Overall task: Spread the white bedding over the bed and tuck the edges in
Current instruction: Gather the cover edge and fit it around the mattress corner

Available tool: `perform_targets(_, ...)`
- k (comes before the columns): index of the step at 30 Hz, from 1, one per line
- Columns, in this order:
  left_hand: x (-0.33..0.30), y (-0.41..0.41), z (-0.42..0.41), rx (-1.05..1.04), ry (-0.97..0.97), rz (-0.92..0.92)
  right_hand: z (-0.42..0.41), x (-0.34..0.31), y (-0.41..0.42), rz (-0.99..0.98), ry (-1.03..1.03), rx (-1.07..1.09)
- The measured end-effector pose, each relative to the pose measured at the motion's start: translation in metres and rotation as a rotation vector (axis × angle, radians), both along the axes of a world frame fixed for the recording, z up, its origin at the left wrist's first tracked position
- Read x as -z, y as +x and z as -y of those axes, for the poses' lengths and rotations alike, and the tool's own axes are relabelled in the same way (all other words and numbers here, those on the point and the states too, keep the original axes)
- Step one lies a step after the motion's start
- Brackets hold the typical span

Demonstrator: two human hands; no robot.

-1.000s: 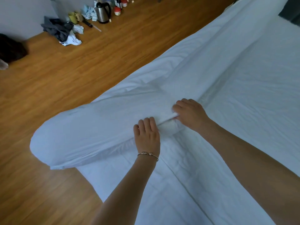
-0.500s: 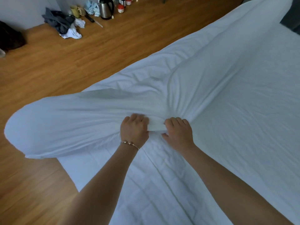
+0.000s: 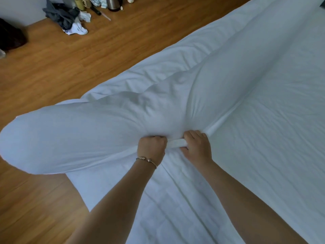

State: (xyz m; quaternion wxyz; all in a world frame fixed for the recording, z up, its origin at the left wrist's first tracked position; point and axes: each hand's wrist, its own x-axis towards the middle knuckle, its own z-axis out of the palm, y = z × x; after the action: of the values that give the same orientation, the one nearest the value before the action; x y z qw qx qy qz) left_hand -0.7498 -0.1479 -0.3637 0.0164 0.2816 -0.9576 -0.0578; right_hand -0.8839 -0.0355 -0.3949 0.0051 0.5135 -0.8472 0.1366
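Your left hand [image 3: 152, 149] and right hand [image 3: 197, 148] sit side by side, fingers curled tight around the edge of the white bedding [image 3: 109, 131]. The bedding puffs up in front of your hands, over the bed [image 3: 175, 208] and the wooden floor [image 3: 52, 67].

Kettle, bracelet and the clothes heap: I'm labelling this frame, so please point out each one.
Kettle [image 3: 112, 3]: head view, on its steel body.
Bracelet [image 3: 146, 160]: head view, on the band across the left wrist.
Clothes heap [image 3: 64, 16]: head view, on the dark garment on the floor.
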Motion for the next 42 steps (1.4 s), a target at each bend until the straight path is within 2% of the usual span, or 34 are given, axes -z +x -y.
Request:
perform_targets(3,0.015,0.014,-0.016,0.029,0.021,-0.036,0.010,0.005,0.001,0.085,0.214,-0.023)
perform_targets(6,0.024,0.039,-0.017,0.125,0.165,-0.081,-0.013,-0.002,0.011,0.133,0.379,-0.081)
perform_targets(8,0.032,0.067,-0.006,0.217,0.461,0.023,-0.029,-0.012,0.015,0.249,0.448,-0.122)
perform_targets(9,0.037,0.085,0.000,0.229,0.584,0.141,-0.035,-0.018,0.016,0.281,0.452,-0.155)
perform_targets(11,0.033,0.115,0.000,0.170,0.738,0.215,-0.040,-0.030,0.022,0.236,0.313,-0.223)
perform_targets(12,0.027,0.124,-0.002,0.145,0.725,0.130,-0.038,-0.035,0.025,0.185,0.185,-0.226)
perform_targets(15,-0.014,0.117,0.008,0.228,0.455,-0.456,-0.005,-0.062,0.037,0.073,-0.158,-0.164)
perform_targets(16,-0.027,0.111,0.021,0.249,0.338,-0.561,0.011,-0.070,0.043,0.048,-0.202,-0.154)
perform_targets(17,-0.037,0.105,0.040,0.233,0.228,-0.586,0.029,-0.078,0.047,0.040,-0.199,-0.150)
perform_targets(18,-0.049,0.099,0.062,0.181,0.154,-0.543,0.047,-0.086,0.049,0.044,-0.163,-0.146)
perform_targets(19,-0.060,0.096,0.085,0.090,0.130,-0.425,0.065,-0.093,0.051,0.047,-0.101,-0.144)
perform_targets(21,-0.077,0.095,0.128,-0.047,0.219,-0.011,0.097,-0.109,0.055,-0.010,0.100,-0.197)
perform_targets(23,-0.090,0.097,0.168,-0.005,0.306,0.354,0.123,-0.119,0.057,-0.019,0.304,-0.252)
perform_targets(26,-0.103,0.109,0.218,-0.045,0.420,0.580,0.151,-0.121,0.059,-0.038,0.517,-0.234)
perform_targets(28,-0.100,0.115,0.231,-0.079,0.428,0.587,0.167,-0.120,0.060,-0.103,0.588,-0.259)
perform_targets(31,-0.078,0.116,0.217,-0.029,0.269,0.465,0.175,-0.113,0.062,-0.107,0.649,-0.304)
perform_targets(38,-0.043,0.147,0.147,-0.028,-0.026,0.197,0.118,-0.092,0.089,-0.209,0.623,-0.192)
perform_targets(40,-0.035,0.158,0.128,-0.076,-0.046,0.098,0.113,-0.097,0.097,-0.252,0.642,-0.181)
perform_targets(42,-0.029,0.168,0.111,-0.113,-0.049,0.032,0.123,-0.108,0.105,-0.199,0.665,-0.223)
